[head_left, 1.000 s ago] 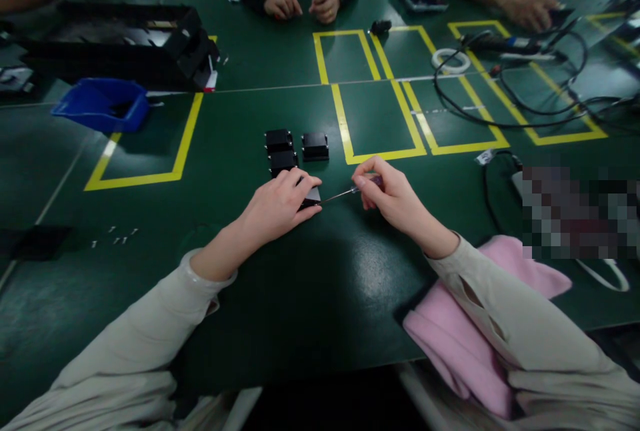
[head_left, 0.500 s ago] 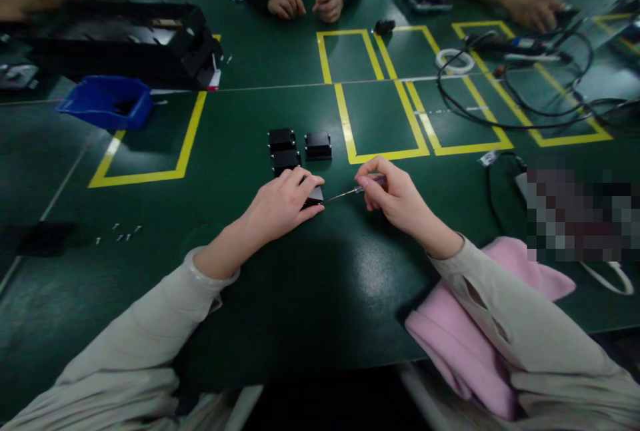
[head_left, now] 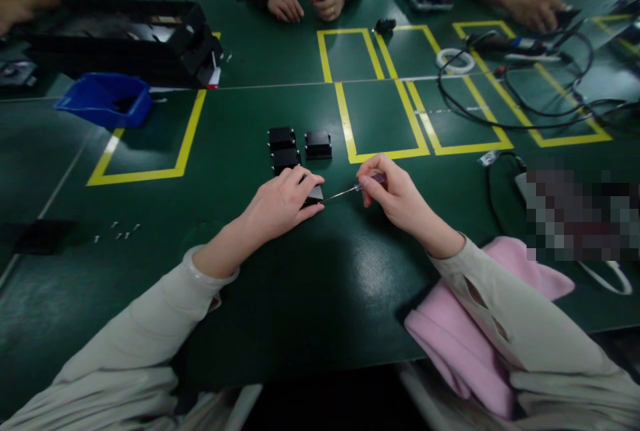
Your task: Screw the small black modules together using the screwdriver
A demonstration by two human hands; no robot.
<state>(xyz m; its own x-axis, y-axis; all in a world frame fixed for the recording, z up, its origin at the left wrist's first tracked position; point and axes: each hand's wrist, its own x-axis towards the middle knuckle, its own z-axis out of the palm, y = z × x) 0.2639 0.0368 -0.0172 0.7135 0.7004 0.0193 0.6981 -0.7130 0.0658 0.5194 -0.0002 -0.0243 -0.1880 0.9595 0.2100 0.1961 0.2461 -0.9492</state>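
- Dark green bench [head_left: 310, 297], marked with yellow tape rectangles, filling most of the frame.
- Left hand [head_left: 280, 204] at centre frame, palm down, fingers closed over a small black box [head_left: 314, 195] and pressing it to the bench.
- Right hand [head_left: 395, 197] just right of centre, fingers pinched narrow on the handle of a thin screwdriver [head_left: 350, 189]; shaft near level, tip pointing left and meeting the right edge of the black box.
- Three more black boxes [head_left: 285, 147] just above the left hand: two stacked in a column, one beside them to the right, close to a yellow tape corner.
- Pink cloth [head_left: 450, 337] at lower right, partly under the right sleeve.
- Small loose screws [head_left: 120, 232] scattered at mid left, well apart from both hands.
- Blue bin [head_left: 103, 99] at upper left, a large black fixture [head_left: 125, 41] just behind it.
- Black cables [head_left: 520, 94] looped at upper right, a white ring of tape [head_left: 453, 59] near them.
- Other people's hands [head_left: 307, 4] resting along the top edge, far from the held box.
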